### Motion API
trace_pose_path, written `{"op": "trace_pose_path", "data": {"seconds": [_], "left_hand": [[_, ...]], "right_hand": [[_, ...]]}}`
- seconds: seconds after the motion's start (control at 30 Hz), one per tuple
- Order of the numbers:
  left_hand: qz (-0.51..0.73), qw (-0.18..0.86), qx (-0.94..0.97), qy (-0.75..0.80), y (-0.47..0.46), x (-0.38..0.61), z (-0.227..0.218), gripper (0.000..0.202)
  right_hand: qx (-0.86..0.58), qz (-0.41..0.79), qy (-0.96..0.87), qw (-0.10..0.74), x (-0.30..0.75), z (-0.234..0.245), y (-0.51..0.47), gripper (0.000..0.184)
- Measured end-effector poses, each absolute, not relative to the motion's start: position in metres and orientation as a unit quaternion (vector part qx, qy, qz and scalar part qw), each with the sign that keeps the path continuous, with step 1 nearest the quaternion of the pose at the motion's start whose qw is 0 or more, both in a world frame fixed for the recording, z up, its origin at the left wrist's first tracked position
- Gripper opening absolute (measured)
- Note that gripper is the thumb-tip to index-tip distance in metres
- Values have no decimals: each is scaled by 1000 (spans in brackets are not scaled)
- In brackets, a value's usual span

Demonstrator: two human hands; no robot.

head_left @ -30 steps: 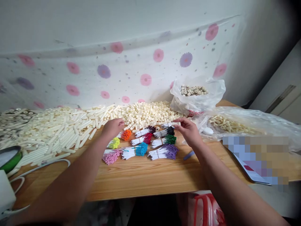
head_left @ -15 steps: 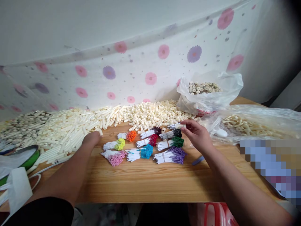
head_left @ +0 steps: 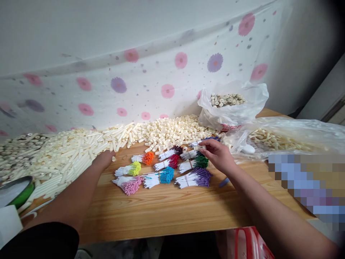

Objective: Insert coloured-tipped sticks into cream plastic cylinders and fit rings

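My left hand (head_left: 104, 160) is closed at the edge of the heap of cream tubes, which look like pen barrels (head_left: 75, 144). The end of a cream tube (head_left: 113, 158) pokes out at its fingertips, the rest hidden by the hand. My right hand (head_left: 217, 153) pinches a small cream slotted sleeve (head_left: 199, 147) between thumb and fingers, above the black bundle (head_left: 188, 155). Bundles of thin pen refills lie between the hands, among them orange (head_left: 148, 158), yellow (head_left: 136, 168), pink (head_left: 132, 185), light blue (head_left: 165, 175), purple (head_left: 202, 177) and green (head_left: 201, 162). Dark blue tips (head_left: 212, 138) show behind the right hand.
Slotted cream sleeves (head_left: 172, 129) are heaped along the back of the wooden table (head_left: 151, 216). At the right stand a plastic bag of tubes (head_left: 231, 113) and a clear bag of cream parts (head_left: 283, 138). A green-rimmed container (head_left: 25, 196) sits at the left, a red bag (head_left: 249, 241) below the front edge.
The view has turned slightly to the right. My right hand has shifted a little with the sleeve, and more of the dark blue tips show behind it. My left hand stays by the tubes.
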State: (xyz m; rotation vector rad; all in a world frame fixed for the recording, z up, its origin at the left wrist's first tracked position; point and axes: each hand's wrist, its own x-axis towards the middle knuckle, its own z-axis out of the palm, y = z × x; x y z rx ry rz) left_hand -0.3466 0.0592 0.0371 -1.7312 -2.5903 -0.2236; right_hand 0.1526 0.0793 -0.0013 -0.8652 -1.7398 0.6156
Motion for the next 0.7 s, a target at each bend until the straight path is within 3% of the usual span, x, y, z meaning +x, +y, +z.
{"op": "trace_pose_path", "data": {"seconds": [0.13, 0.27, 0.4, 0.53, 0.7], "left_hand": [[-87, 56, -579, -808, 55, -331, 60, 15], [-145, 86, -613, -772, 57, -260, 83, 25], [-212, -71, -776, -590, 42, -134, 77, 26], [-218, -100, -828, -507, 26, -61, 56, 29], [-238, -98, -818, -515, 27, -63, 40, 28]], "right_hand": [[-355, 304, -700, 540, 153, 2, 77, 21], [-330, 414, -649, 547, 147, 7, 71, 25], [-279, 483, -584, 590, 137, 12, 65, 26], [-270, 500, -569, 595, 137, 16, 63, 28], [-254, 495, -605, 570, 145, 19, 62, 25]]}}
